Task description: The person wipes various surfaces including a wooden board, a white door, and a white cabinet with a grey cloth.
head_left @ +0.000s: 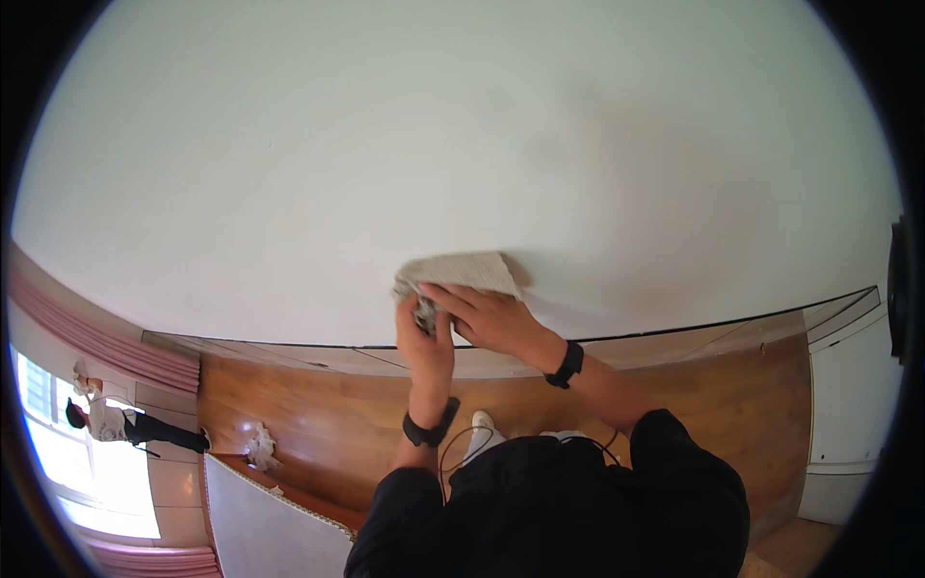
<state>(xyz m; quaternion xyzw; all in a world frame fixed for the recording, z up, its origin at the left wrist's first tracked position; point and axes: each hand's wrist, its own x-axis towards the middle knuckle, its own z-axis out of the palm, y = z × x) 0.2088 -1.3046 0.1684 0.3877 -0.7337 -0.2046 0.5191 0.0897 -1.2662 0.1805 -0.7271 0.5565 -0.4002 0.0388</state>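
Grey cloth (461, 273) lies flat against the white wall (462, 135), pinned by the right hand (491, 318) with spread fingers while the left hand (424, 332) clenches its bunched lower edge.

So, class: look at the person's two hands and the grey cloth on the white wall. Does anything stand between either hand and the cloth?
Nothing visible does. The right hand lies flat on the grey cloth, pressing it against the white wall. The left hand grips the cloth's bunched lower corner. Both touch it directly.
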